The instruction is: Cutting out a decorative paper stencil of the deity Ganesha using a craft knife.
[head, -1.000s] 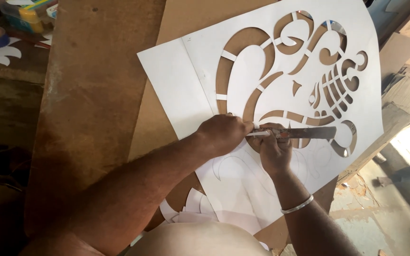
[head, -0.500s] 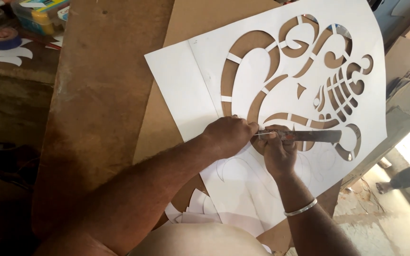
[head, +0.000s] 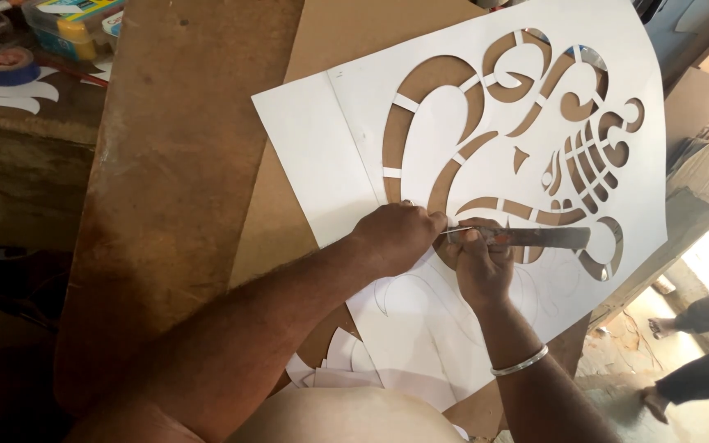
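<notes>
A large white sheet (head: 330, 156) with a curling pattern cut out of it lies on a brown board (head: 174, 205). A flat metal strip (head: 547, 238) rests across the sheet's lower cut-outs. My left hand (head: 400, 238) is closed in a fist at the strip's left end, and a thin blade tip (head: 453, 230) pokes out of it against the strip. My right hand (head: 482, 275), with a bangle on its wrist, presses down on the strip beside the left hand. Pencil lines show on the uncut part (head: 420, 328) below the hands.
White paper scraps (head: 330, 365) lie near my body. At the far left are a blue tape roll (head: 2, 64), curved white offcuts (head: 6, 97) and a clear box of supplies (head: 75, 20). Another person's legs (head: 703, 328) stand on the floor at the right, past the board's edge.
The view has shifted slightly, so the sheet sits a little differently in frame. Both hands stay at the same spot on the strip, with only small movement.
</notes>
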